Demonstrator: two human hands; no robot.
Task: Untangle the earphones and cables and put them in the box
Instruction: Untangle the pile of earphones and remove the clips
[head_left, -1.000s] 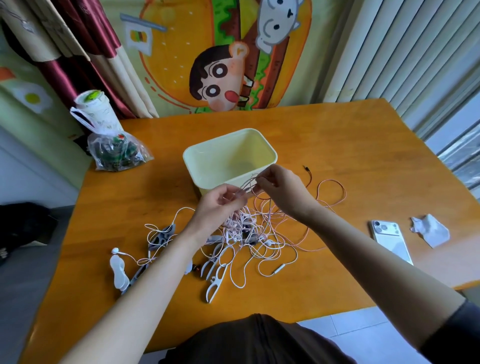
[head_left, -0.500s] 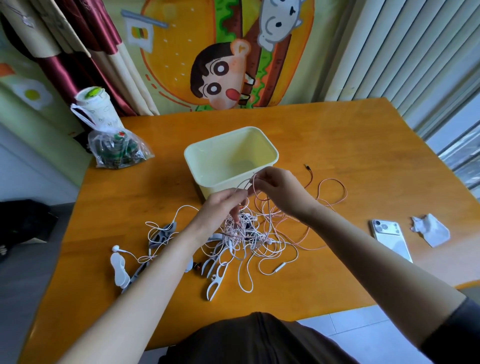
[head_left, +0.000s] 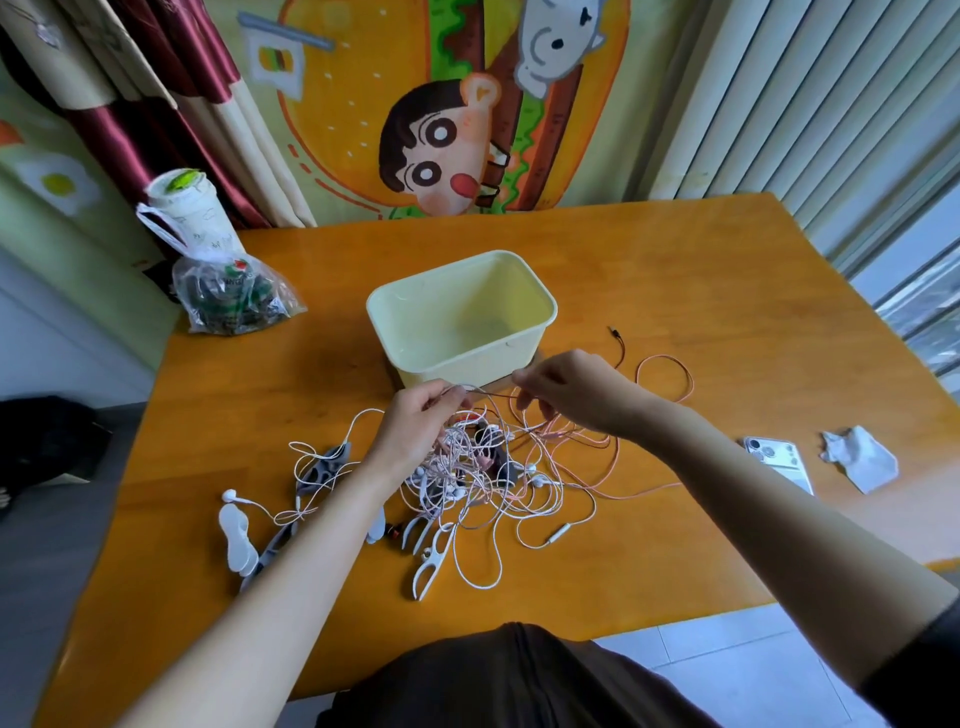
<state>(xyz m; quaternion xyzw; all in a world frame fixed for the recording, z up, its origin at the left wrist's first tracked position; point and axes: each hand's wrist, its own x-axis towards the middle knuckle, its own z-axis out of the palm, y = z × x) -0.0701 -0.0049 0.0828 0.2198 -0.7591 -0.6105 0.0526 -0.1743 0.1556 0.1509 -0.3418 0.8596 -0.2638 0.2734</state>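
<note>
From my end the table (head_left: 727, 291) reads honey-orange with faint wood grain. The box (head_left: 447, 366) is a pale buttery yellow, inside and out. The cable tangle (head_left: 483, 483) is mostly white and light pink, plus one salmon-orange cable (head_left: 691, 379) looping off to the right, and a dark plug (head_left: 614, 332) near it. The white clips (head_left: 431, 566) sit in the pile, along with a grey clip (head_left: 322, 465). The phone (head_left: 779, 462) is silvery white, and the crumpled tissue (head_left: 862, 460) is white too. Behind are a maroon-and-cream curtain (head_left: 171, 78), a cartoon hanging (head_left: 441, 150) in orange, green and brown, and off-white blinds (head_left: 805, 78).
</note>
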